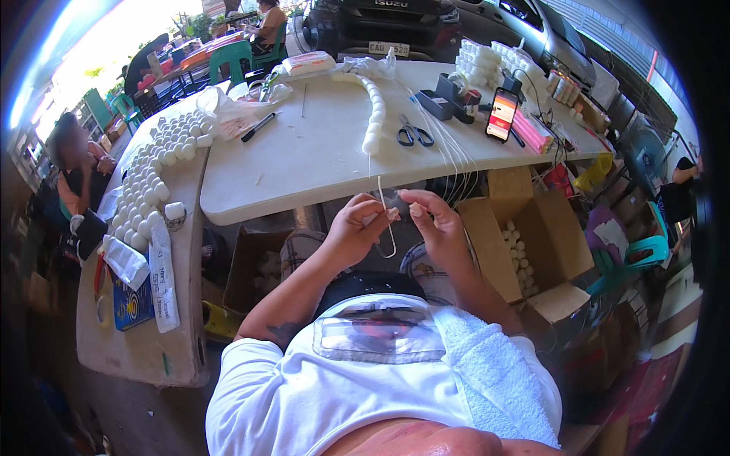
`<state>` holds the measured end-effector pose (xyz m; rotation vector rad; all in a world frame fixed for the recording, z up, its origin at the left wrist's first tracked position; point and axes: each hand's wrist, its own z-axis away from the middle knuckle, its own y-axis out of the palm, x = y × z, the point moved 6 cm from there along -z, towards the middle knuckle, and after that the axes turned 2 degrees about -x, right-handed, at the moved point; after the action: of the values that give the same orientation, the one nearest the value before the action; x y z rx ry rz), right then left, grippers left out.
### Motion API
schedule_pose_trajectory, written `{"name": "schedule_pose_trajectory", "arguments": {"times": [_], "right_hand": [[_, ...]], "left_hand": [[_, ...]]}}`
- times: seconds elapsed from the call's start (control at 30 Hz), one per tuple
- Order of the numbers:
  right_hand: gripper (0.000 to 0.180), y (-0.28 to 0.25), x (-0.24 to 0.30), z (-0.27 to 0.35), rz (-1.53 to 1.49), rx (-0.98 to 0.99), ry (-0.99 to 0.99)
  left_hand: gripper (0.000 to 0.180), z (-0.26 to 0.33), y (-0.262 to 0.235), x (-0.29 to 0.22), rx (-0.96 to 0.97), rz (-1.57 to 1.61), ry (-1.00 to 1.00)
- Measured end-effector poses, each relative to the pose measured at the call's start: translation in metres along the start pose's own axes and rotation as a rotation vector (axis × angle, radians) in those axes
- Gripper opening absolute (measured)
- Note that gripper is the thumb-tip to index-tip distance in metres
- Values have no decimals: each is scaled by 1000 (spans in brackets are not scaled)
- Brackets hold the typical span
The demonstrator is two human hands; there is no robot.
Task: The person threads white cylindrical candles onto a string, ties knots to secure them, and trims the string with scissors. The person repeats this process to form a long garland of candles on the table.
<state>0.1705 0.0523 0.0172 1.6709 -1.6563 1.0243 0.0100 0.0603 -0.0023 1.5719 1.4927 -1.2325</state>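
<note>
My left hand [359, 229] is closed in a pinch on a thin white cord [381, 190], just off the near edge of the table. Below its fingers the cord hangs in a loose loop. Upward, it runs toward a string of white rounded pieces [375, 114] lying curved across the tabletop. Close beside it, to the right, my right hand [439, 232] has thumb and fingers drawn together. Whatever is between those fingertips is too small to make out. Dark-handled scissors [415, 136] lie on the table beyond my hands.
A white table [258, 171] spans the front. Rows of white rounded pieces [148, 178] cover the left table. A lit phone [502, 115] stands at right, near pink sticks [532, 135]. An open cardboard box [559, 228] with white pieces sits below right. People sit farther off.
</note>
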Motion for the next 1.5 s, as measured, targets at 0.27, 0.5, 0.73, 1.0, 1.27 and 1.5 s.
{"name": "schedule_pose_trajectory", "arguments": {"times": [0.27, 0.5, 0.73, 1.0, 1.27, 1.5], "right_hand": [[13, 8, 14, -11, -405, -22, 116], [9, -11, 59, 5, 172, 22, -127], [17, 2, 84, 9, 390, 58, -367], [16, 11, 95, 11, 658, 82, -544], [18, 17, 97, 12, 708, 145, -573], [20, -1, 71, 8, 278, 70, -159]], "left_hand": [[34, 8, 8, -23, 10, -193, 257], [50, 17, -14, -37, -51, -60, 320], [58, 22, -18, -65, -98, -341, 521], [61, 26, -19, -71, -114, -401, 536], [65, 25, -12, -68, -7, -413, 588], [61, 20, -27, -43, -51, 1, 357]]}}
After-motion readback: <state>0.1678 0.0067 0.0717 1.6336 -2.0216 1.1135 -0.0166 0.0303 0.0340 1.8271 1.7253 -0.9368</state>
